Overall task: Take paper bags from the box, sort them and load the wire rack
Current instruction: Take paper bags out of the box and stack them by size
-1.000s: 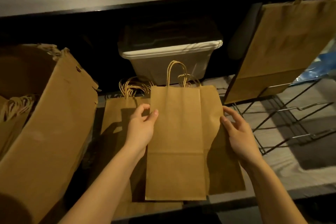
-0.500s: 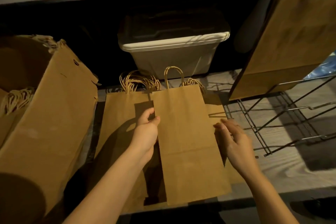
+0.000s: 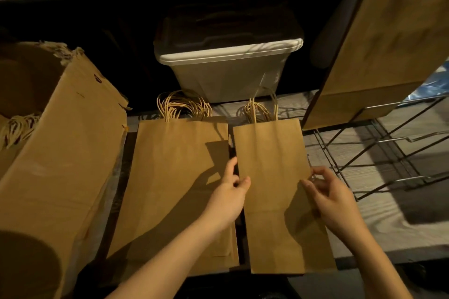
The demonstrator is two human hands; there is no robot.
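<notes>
Sorting step, rack loading barely begun: only one big bag (image 3: 388, 43) leans in the wire rack (image 3: 393, 153), other slots bare

Narrow bag (image 3: 277, 189) lies flat and lengthwise on the right, handles pointing away, over the narrow pile whose handles (image 3: 257, 109) poke out behind it. Wide pile (image 3: 177, 184) is just beside it on the left, thin dark gap between. Box (image 3: 63, 153) is at far left with more bags inside

Grip: left hand (image 3: 228, 199) pinches the bag's left edge, thumb on top, fingers at or under the edge. Right hand (image 3: 332, 199) pinches the right edge the same way, thumb on the paper, fingers curled round the side. Both closed on the one bag, nothing else held

Too dim to tell whether the bag already rests on the pile or hangs just above it

Risks as I read it:
- near end of the bag looks to run past the front lip of the surface (image 3: 401, 233); a pile stacked like that could slide off once it gets taller
- uneven release from the two pinches would skew the bag and fan the pile, making it harder to lift into a rack slot as one
- handle loops are bunched close to the white bin (image 3: 228, 73); loops may snag each other when bags are pulled off
- narrow gap to the wide pile, so a sideways nudge mixes sizes
</notes>
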